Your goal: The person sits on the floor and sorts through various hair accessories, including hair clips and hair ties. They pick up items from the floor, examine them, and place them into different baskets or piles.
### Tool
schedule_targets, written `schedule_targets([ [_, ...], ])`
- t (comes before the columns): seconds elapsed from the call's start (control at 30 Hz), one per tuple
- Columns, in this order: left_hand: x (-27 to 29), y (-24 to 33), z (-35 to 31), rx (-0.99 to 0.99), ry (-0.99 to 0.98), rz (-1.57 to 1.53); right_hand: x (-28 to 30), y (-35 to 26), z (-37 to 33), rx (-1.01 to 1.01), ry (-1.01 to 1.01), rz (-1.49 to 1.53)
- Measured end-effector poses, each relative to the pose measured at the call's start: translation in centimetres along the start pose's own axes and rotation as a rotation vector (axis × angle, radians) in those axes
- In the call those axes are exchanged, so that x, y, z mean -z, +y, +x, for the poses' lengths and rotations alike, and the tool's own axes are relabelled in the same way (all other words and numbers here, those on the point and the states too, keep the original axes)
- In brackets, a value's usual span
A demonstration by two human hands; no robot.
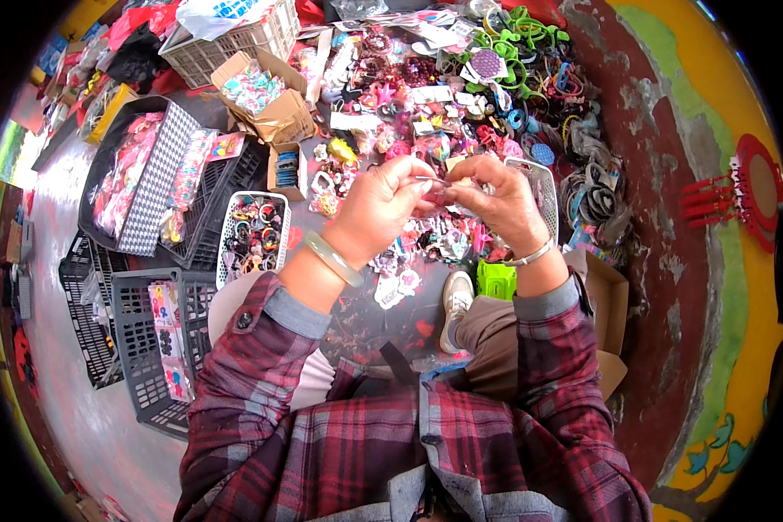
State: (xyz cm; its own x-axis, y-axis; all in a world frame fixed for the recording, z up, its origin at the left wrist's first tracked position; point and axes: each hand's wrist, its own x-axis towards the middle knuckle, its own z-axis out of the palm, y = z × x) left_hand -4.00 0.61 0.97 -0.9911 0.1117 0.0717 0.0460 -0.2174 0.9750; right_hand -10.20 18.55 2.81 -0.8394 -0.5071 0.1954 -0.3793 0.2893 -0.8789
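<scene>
My left hand (376,209) and my right hand (502,207) are raised close together over a heap of small hair accessories (391,87). Thumb and forefinger of each are pinched, with a thin, dark, slightly shiny strip (430,179) stretched between the fingertips. It is too small for me to tell its kind. Most of the fingers on both hands are curled in. Below the hands lie hair ties and pieces on white cards (398,287). Green hair clips or bands (518,52) are piled at the far right of the heap.
To the left stand a white basket of hair ties (254,239), a small carton (286,171) and an open cardboard box (270,96). Dark plastic crates (139,322) and a houndstooth-patterned box (152,183) are further left. A bright green container (496,280) sits by my right knee.
</scene>
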Motion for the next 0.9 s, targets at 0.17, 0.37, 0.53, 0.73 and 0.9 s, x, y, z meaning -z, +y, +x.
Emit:
schedule_targets([
  [0.17,-0.7,-0.2,-0.1,-0.028,0.032,-0.054,-0.7,-0.6,0.0,0.153,0.030,-0.267],
  [0.37,0.0,0.1,0.0,0.077,0.084,0.056,-1.0,-0.9,-0.3,0.173,0.070,-0.167],
  [0.53,0.5,1.2,-0.3,0.049,0.109,0.038,-0.2,-0.8,-0.3,0.071,0.049,-0.027],
  [0.73,1.4,1.9,0.2,0.044,0.098,-0.005,1.4,-0.2,-0.2,-0.032,0.018,0.141],
  [0.9,1.6,2.5,0.1,0.090,0.079,-0.084,1.5,-0.8,-0.5,-0.082,0.011,0.302],
])
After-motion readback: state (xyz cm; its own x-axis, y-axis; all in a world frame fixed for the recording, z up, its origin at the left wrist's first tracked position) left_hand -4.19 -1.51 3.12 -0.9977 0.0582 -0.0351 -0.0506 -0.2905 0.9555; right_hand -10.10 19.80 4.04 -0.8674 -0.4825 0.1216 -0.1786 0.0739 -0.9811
